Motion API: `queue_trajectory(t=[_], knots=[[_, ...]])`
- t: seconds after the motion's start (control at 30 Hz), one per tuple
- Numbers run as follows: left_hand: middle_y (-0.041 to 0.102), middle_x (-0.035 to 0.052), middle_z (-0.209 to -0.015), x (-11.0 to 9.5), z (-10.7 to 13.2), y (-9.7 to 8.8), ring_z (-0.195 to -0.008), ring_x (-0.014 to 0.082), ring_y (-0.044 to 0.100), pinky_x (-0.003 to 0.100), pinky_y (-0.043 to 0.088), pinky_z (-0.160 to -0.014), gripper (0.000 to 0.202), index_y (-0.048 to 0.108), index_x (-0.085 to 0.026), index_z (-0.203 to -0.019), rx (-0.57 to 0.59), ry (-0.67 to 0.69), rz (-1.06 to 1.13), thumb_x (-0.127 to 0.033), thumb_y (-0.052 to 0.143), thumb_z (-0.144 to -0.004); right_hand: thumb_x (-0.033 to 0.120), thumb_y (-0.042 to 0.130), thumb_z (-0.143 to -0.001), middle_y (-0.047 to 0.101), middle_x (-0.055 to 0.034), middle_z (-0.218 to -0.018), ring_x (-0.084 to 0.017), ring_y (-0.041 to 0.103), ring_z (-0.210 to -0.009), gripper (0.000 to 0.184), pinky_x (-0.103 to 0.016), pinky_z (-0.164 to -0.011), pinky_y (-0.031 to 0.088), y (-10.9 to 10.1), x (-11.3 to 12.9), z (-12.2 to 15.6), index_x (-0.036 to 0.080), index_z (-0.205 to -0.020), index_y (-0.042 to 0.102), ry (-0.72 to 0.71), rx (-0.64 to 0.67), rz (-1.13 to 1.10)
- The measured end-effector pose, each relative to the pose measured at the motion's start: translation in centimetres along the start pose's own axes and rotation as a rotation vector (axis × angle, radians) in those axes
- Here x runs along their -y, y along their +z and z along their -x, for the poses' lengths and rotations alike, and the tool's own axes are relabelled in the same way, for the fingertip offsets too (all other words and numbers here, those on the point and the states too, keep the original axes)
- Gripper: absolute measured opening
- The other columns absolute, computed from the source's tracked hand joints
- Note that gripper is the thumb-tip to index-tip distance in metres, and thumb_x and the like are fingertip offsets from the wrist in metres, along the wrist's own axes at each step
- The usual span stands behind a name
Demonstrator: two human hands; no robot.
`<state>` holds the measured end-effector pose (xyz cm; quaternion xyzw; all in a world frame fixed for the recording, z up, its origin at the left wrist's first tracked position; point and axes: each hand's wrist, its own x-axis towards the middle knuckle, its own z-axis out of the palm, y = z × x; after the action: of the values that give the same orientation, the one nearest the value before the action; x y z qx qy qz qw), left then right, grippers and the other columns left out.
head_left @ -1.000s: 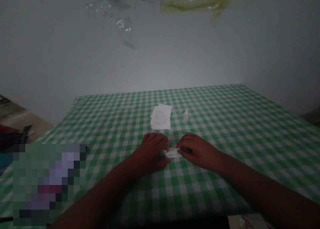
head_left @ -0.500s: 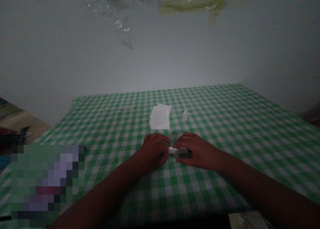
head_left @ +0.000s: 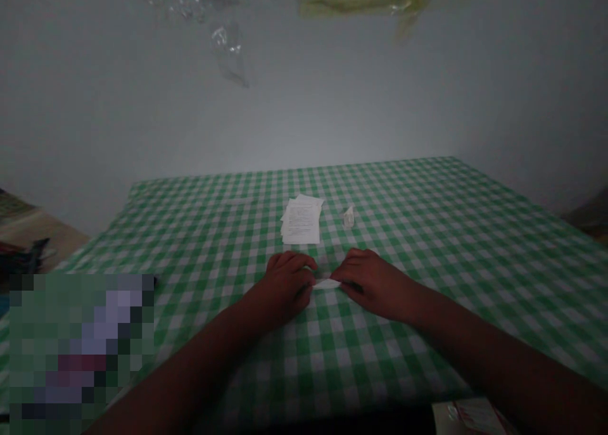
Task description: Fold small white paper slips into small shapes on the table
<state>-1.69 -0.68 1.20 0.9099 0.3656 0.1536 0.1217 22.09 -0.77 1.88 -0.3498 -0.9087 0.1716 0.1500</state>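
The left forearm (head_left: pixel 175 365) and right forearm (head_left: pixel 494 353) reach in from the lower corners and angle toward the middle. The left hand (head_left: pixel 284 288) and right hand (head_left: pixel 376 280) sit palm-down and low, fingers curled inward, fingertips just apart, facing each other.

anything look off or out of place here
The stack of printed paper slips sits askew, its sheets fanned rather than squared. Higher up, what looks like clear plastic film clings oddly to the wall.

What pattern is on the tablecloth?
The tablecloth has a green and white gingham check, which shows best in the head view, the only view.
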Motion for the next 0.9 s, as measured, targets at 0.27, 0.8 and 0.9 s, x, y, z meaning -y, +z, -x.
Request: queue_trajectory(t=[0.27,0.8,0.9], knots=[[0.060,0.0041,-0.120,0.7,0.2,-0.2,-0.115,0.0232,0.051,0.044,0.036,-0.101,0.007,0.061,-0.021,-0.089,-0.020,-0.050,0.028,-0.016,0.062,-0.083,0.012,0.054,-0.088,0.069,-0.0033,-0.085,-0.020,0.059,-0.088,0.017,-0.037,-0.085,0.041,-0.1,0.0,0.0,0.020,-0.095,0.068,0.016,0.002,0.019],[0.060,0.0043,-0.120,0.9,0.1,1.2,-0.114,0.0254,0.049,0.046,0.037,-0.098,0.010,0.063,-0.021,-0.085,-0.101,-0.149,0.055,-0.020,0.071,-0.079,0.009,0.055,-0.085,0.068,-0.0040,-0.086,-0.020,0.058,-0.089,0.017,-0.036,-0.085,0.042,0.5,-0.3,-0.2,0.018,-0.093,0.066,0.035,-0.022,0.021],[0.059,0.0044,-0.121,0.9,0.0,1.5,-0.114,0.0251,0.049,0.045,0.037,-0.099,0.010,0.063,-0.020,-0.083,-0.118,-0.150,0.072,-0.018,0.071,-0.078,0.009,0.057,-0.084,0.068,-0.0033,-0.087,-0.020,0.057,-0.089,0.016,-0.035,-0.085,0.041,0.7,-0.4,-0.2,0.018,-0.093,0.066,0.033,-0.031,0.018]])
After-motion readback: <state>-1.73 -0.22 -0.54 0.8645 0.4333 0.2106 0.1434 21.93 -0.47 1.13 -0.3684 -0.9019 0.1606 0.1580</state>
